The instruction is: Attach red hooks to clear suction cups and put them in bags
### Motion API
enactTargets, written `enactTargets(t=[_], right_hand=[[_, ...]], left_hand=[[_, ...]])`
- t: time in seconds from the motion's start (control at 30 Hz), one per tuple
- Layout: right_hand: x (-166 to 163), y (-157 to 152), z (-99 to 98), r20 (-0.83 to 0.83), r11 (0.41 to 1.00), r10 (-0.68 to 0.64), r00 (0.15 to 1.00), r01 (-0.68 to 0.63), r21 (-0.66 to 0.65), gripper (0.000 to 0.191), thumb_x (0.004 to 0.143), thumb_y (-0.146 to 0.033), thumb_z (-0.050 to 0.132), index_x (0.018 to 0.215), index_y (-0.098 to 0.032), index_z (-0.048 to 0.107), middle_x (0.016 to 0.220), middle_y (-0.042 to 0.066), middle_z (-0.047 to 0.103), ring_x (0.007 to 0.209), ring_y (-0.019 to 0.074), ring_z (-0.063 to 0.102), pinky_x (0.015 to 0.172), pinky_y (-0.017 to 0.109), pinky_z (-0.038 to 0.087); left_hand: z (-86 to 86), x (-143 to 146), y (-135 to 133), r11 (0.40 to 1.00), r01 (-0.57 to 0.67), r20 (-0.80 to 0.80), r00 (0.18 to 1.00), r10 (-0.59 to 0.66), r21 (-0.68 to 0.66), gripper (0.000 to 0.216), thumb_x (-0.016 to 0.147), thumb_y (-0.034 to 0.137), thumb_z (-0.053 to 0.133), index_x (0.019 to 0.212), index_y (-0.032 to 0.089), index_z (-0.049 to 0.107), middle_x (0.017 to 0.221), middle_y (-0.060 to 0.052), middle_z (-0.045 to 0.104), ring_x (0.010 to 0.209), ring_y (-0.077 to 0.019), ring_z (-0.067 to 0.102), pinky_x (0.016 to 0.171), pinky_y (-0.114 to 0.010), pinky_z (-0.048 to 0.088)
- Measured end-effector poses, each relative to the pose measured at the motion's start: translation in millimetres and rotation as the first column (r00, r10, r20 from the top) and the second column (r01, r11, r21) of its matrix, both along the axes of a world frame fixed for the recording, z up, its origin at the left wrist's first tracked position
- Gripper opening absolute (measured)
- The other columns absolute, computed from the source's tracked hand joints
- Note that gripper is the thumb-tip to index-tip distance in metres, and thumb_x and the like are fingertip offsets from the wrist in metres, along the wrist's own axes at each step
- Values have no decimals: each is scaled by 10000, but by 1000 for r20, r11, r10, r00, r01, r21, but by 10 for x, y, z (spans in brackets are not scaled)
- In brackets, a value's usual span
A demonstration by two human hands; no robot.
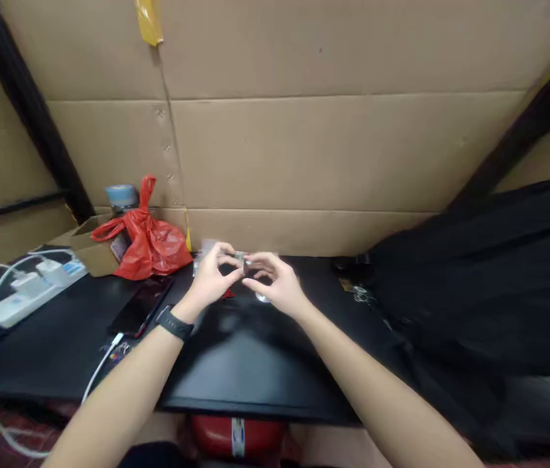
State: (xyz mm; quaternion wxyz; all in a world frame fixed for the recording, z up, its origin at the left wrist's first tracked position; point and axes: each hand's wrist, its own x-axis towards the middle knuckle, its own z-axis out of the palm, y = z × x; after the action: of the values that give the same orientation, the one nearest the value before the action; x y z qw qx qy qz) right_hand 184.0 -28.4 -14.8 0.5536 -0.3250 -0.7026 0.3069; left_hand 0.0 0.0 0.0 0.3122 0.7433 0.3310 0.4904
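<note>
My left hand (212,278) and my right hand (277,283) meet above the far middle of a black table (236,364). Both pinch a small, shiny, blurred object (242,260) between their fingertips; I cannot make out what it is. A black band (174,323) is on my left wrist. Something small and pale (262,298) lies on the table under my right hand.
A red plastic bag (145,240) and an open cardboard box (90,250) stand at the back left, with a dark phone (141,305) in front. A white power strip (26,289) with cables lies far left. Black cloth (489,279) covers the right side. Cardboard walls (304,143) stand behind.
</note>
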Motion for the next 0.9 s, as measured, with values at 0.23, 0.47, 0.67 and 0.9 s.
enactTargets(t=[0.23,0.47,0.67,0.9], right_hand=[[-16,1,-13,-65,989,29,997,-39,-146,327,775,-420,768,899,-210,550,1092,83,715,951,211,712,792,320,556],[68,37,2,251,996,-58,966,74,-52,286,966,-440,488,873,-191,594,1074,89,672,896,188,648,684,281,508],[153,82,4,387,983,-172,906,133,127,234,949,-368,515,818,-193,598,1162,127,621,1097,248,595,786,342,509],[181,84,36,425,992,-115,898,81,98,268,975,-367,472,830,-191,613,1115,107,644,1012,216,616,859,339,481]], left_hand=[[35,27,-52,988,-30,-80,996,43,149,301,787,151,657,1011,223,468,865,7,712,879,-170,714,874,-288,477],[19,47,-70,965,-87,-217,966,143,249,288,806,196,690,1021,223,500,849,10,733,924,-203,695,924,-356,440],[0,28,-61,950,-99,-317,928,196,295,177,936,213,507,1074,234,617,1177,-54,640,1142,-223,562,991,-391,415],[-115,66,-22,963,-33,-463,872,159,268,133,907,338,629,888,234,709,1095,-47,658,1085,-247,544,958,-402,421]])
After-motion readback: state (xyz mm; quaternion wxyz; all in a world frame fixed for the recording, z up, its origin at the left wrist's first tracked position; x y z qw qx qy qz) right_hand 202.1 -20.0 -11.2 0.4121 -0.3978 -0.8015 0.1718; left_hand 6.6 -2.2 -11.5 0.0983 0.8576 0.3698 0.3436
